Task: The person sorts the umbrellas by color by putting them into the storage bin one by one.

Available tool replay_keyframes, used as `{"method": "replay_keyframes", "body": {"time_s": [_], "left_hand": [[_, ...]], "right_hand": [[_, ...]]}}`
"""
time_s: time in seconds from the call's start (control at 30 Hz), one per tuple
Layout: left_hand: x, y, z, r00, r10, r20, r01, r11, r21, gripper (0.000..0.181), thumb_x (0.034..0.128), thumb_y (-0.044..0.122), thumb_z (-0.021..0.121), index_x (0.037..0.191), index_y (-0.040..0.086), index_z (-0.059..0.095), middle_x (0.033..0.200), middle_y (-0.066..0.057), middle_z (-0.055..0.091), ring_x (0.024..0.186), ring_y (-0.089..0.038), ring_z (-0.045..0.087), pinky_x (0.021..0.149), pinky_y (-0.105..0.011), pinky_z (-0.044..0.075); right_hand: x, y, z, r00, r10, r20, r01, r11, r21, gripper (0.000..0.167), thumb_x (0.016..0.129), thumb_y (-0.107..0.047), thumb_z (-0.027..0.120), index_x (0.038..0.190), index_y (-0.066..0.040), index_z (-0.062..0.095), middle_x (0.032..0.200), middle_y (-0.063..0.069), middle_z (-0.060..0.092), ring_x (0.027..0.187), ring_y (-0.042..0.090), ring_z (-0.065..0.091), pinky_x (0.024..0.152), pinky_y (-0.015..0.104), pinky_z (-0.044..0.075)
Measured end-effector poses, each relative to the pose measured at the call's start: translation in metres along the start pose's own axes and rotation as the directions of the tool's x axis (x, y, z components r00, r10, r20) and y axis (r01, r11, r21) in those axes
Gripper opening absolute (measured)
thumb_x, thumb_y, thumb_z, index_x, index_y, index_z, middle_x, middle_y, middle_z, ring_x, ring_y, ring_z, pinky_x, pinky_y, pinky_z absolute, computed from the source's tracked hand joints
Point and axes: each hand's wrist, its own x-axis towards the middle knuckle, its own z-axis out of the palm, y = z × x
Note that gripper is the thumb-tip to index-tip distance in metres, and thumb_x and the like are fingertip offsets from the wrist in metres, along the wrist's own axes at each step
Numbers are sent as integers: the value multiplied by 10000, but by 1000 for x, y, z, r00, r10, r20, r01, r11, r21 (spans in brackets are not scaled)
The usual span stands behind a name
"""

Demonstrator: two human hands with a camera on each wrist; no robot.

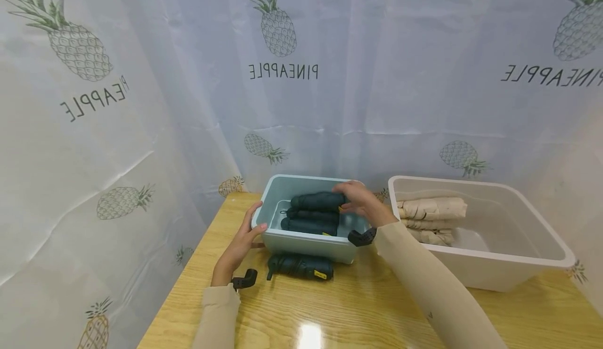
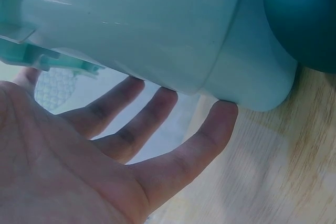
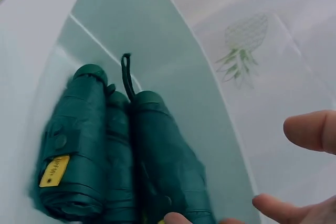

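A light blue bin [image 1: 306, 241] stands on the table with three dark green folded umbrellas [image 1: 309, 226] side by side in it. My left hand [image 1: 241, 239] holds the bin's left front corner, thumb at the rim; in the left wrist view its fingertips [image 2: 226, 109] touch the outer wall. My right hand [image 1: 360, 201] reaches over the bin's right end, beside the rearmost umbrella [image 1: 317, 201]. Its thumb [image 3: 310, 129] stands apart from the fingers, and some fingertips are near that umbrella's end. Another dark green umbrella [image 1: 300, 267] lies on the table before the bin.
To the right stands a larger white bin [image 1: 490, 257] with several beige folded umbrellas [image 1: 432, 210] at its left end. The wooden table [image 1: 358, 312] runs back to a pineapple-print curtain [image 1: 358, 103], which also hangs along the left side.
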Motion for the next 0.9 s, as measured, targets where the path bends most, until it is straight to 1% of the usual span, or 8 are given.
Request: {"method": "replay_keyframes", "body": {"time_s": [0.1, 0.17, 0.33, 0.47, 0.6, 0.73, 0.8, 0.9], "left_hand": [[0, 0, 0, 1000, 0, -3, 0, 1000, 0, 644, 1054, 353, 502, 1599, 412, 163, 1676, -139, 119, 1444, -495, 340, 974, -690, 490], [0, 0, 0, 1000, -3, -4, 3, 1000, 1, 646, 1054, 354, 504, 1598, 417, 162, 1677, -141, 118, 1444, -492, 341, 979, -688, 488], [0, 0, -2, 1000, -4, -8, 4, 1000, 5, 653, 1051, 358, 502, 1602, 409, 154, 1674, -151, 119, 1443, -494, 342, 983, -687, 486], [0, 0, -2, 1000, -3, -10, 3, 1000, 11, 649, 1051, 362, 498, 1602, 407, 157, 1676, -141, 115, 1446, -495, 335, 987, -699, 477], [0, 1, -2, 1000, -3, -9, 3, 1000, 12, 650, 1057, 353, 502, 1605, 411, 157, 1682, -138, 104, 1454, -494, 328, 998, -706, 466], [0, 0, -1, 1000, -6, -5, 6, 1000, 12, 651, 1063, 348, 503, 1607, 421, 153, 1695, -127, 75, 1464, -493, 321, 1006, -695, 467], [0, -1, -1, 1000, -9, -2, 9, 1000, 12, 652, 1065, 350, 502, 1607, 428, 150, 1699, -121, 64, 1466, -490, 321, 1008, -686, 471], [0, -1, -1, 1000, -9, 0, 9, 1000, 14, 651, 1066, 351, 498, 1607, 431, 146, 1698, -127, 69, 1461, -493, 327, 1009, -683, 473]], "right_hand": [[-9, -3, -2, 999, -22, 40, 24, 998, -55, 642, 1062, -217, 495, 1601, -8, 217, 1694, 215, 104, 1496, 529, 254, 1195, 590, 337], [-14, -7, -3, 997, -47, 58, 51, 996, -71, 645, 1064, -226, 504, 1607, -28, 218, 1685, 202, 159, 1501, 490, 284, 1206, 578, 326], [-27, -14, -4, 986, -132, 106, 144, 983, -115, 541, 1070, -219, 513, 1545, -7, 360, 1608, 222, 332, 1428, 440, 440, 1183, 561, 371], [-40, -11, -4, 960, -221, 174, 248, 957, -154, 455, 1071, -235, 525, 1456, 0, 466, 1496, 242, 481, 1287, 416, 579, 1113, 525, 465], [-56, 2, -3, 921, -307, 239, 347, 927, -144, 413, 1055, -245, 562, 1391, -9, 519, 1319, 208, 614, 1122, 312, 673, 1022, 455, 540], [-72, 21, -2, 863, -400, 309, 437, 897, -59, 335, 1035, -189, 602, 1330, -35, 557, 1194, 151, 662, 1016, 208, 706, 960, 432, 576], [-80, 31, -1, 816, -457, 355, 488, 873, 2, 290, 1030, -133, 600, 1305, -47, 572, 1156, 122, 676, 993, 193, 716, 931, 431, 587], [-91, 47, 3, 723, -541, 430, 559, 823, 96, 279, 1025, -41, 570, 1303, -20, 569, 1130, 90, 690, 975, 180, 722, 893, 417, 599]]}}
